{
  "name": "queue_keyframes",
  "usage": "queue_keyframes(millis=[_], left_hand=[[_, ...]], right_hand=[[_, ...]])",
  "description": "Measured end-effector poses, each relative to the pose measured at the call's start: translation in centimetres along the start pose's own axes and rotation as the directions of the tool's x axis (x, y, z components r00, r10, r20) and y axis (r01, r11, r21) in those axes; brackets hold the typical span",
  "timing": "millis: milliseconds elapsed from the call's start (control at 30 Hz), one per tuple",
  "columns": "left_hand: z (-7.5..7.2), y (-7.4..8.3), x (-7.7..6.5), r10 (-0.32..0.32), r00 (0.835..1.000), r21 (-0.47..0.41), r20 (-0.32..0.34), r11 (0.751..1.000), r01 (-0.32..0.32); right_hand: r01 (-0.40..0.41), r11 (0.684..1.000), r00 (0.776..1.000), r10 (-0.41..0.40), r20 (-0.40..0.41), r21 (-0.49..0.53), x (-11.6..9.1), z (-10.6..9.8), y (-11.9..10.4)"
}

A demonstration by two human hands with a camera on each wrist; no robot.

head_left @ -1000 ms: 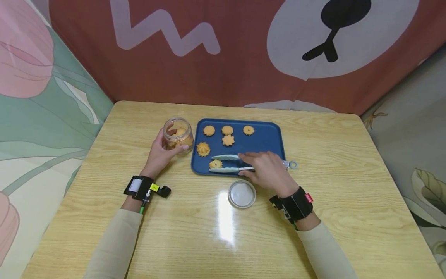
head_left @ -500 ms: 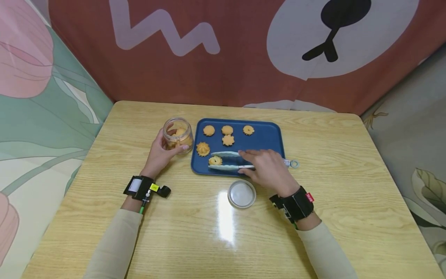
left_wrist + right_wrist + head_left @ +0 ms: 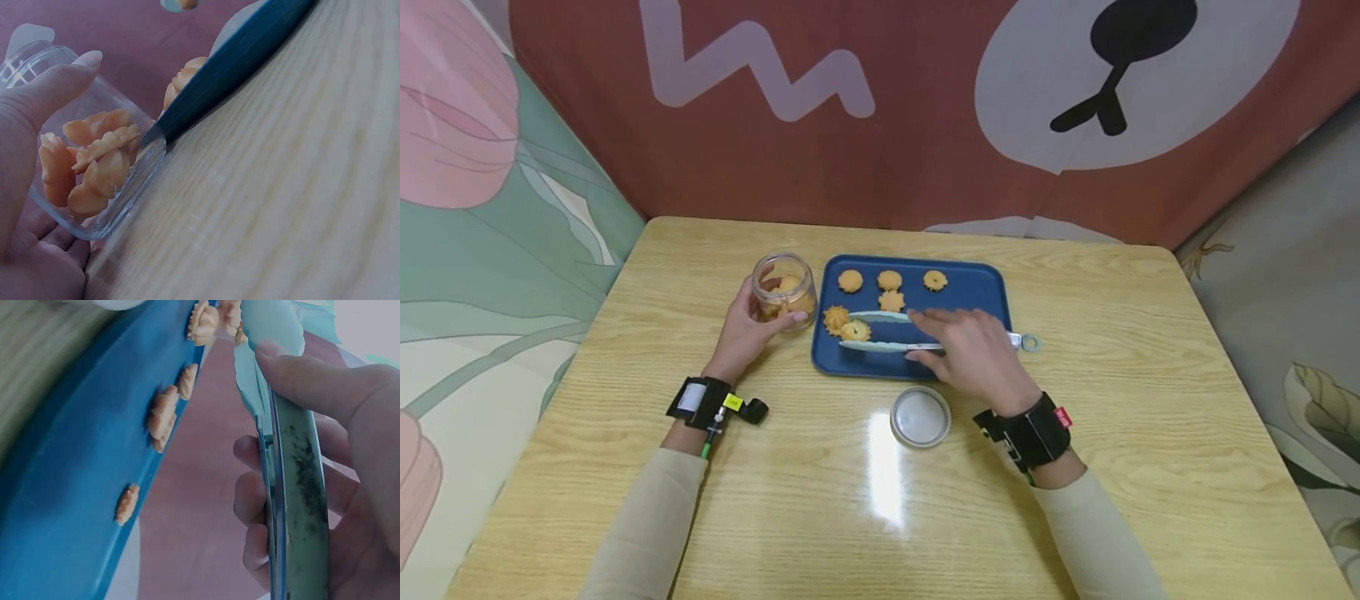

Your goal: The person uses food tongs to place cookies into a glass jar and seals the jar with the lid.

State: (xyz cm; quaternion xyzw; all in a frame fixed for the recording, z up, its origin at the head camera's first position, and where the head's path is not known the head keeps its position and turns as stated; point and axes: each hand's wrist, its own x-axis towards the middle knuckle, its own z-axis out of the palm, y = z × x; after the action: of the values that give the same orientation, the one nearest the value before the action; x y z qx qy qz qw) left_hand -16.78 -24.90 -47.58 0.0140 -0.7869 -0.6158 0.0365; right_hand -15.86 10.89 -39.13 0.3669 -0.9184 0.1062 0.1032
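Your left hand (image 3: 748, 332) curls round a clear jar (image 3: 784, 292) of cookies (image 3: 100, 159) just beside the blue tray (image 3: 973, 293); your right hand (image 3: 976, 357) grips tongs (image 3: 883, 347), one cookie (image 3: 857, 330) between them, over the tray, where five other cookies (image 3: 935, 281) lie.

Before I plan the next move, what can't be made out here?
Head view: the middle of the tongs, hidden by the right hand.
Left wrist view: how many cookies the jar holds, since they overlap.
Right wrist view: the tongs' ring end, cut off by the bottom edge.
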Motion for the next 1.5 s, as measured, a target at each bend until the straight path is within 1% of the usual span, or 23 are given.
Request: queue_keyframes(millis=[133,333,733,1033,1333,1500], left_hand=[[0.0,0.1,0.0,0.000,1.000,-0.006,0.003,1.000,0.000],[0.1,0.2,0.0,0.003,1.000,-0.010,0.012,1.000,-0.003],[0.0,-0.1,0.0,-0.005,1.000,-0.019,0.003,1.000,0.005],[0.0,-0.3,0.1,-0.007,1.000,-0.025,0.005,1.000,0.007],[0.0,-0.2,0.0,-0.007,1.000,-0.032,0.004,0.999,0.007],[0.0,-0.3,0.1,-0.007,1.000,-0.021,0.005,1.000,0.007]], right_hand=[[0.013,1.000,1.000,-0.013,-0.024,-0.005,0.5,-0.4,-0.2],[0.020,1.000,0.999,-0.020,-0.035,-0.017,1.3,-1.3,-0.5],[0.049,0.999,0.995,-0.050,-0.081,-0.017,4.6,-3.1,-1.7],[0.050,0.998,0.996,-0.052,-0.077,-0.028,6.7,-3.4,-2.3],[0.024,1.000,0.999,-0.025,-0.023,-0.017,9.0,-3.4,-3.1],[0.035,0.999,0.999,-0.035,-0.003,-0.037,10.2,-3.4,-3.8]])
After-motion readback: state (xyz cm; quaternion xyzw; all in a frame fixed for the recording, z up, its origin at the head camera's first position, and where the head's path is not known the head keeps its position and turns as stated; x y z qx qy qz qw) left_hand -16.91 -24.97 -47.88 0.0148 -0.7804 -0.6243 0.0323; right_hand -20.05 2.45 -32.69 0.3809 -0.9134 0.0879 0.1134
